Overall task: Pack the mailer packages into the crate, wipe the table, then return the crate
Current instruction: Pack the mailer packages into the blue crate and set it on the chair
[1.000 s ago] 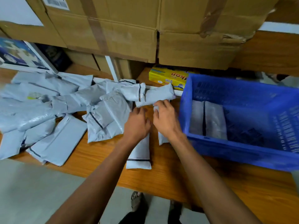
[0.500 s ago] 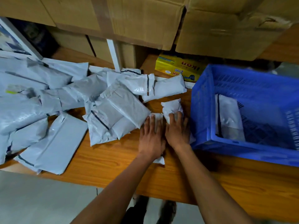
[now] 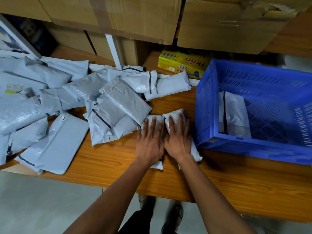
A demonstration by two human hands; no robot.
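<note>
The blue crate (image 3: 253, 149) stands just right of the hands, one mailer (image 3: 234, 114) inside. Heaped mailers (image 3: 50, 102) lie left. Left hand (image 3: 149, 142) and right hand (image 3: 179, 141), fingers spread flat, each press a small mailer package (image 3: 173, 114) onto the wooden table (image 3: 219, 186), probably squaring them for lifting. Cardboard boxes (image 3: 135, 17) stand beyond.

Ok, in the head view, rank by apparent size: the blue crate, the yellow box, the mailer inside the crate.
1. blue crate, clearly largest.
2. and 3. yellow box and mailer in the crate look similar; the box is partly hidden and farther back, so I won't rank them.
</note>
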